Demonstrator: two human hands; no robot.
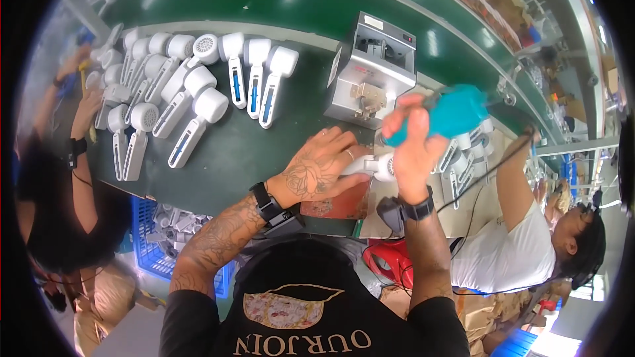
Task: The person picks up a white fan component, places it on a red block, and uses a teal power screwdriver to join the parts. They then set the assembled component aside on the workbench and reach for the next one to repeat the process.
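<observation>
While L hand [316, 166] is holding white unit [377, 166] & R hand [418, 142] is gripping teal tool [460, 112], that unit's prob. awaiting finishing, other units [210, 106] unclear

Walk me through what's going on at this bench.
The person's left hand holds a white handheld fan, while the right hand grips a teal tool, blurred, possibly a power screwdriver. Similar fans lie grouped to the left, and a grey machine sits beyond the hands.
</observation>
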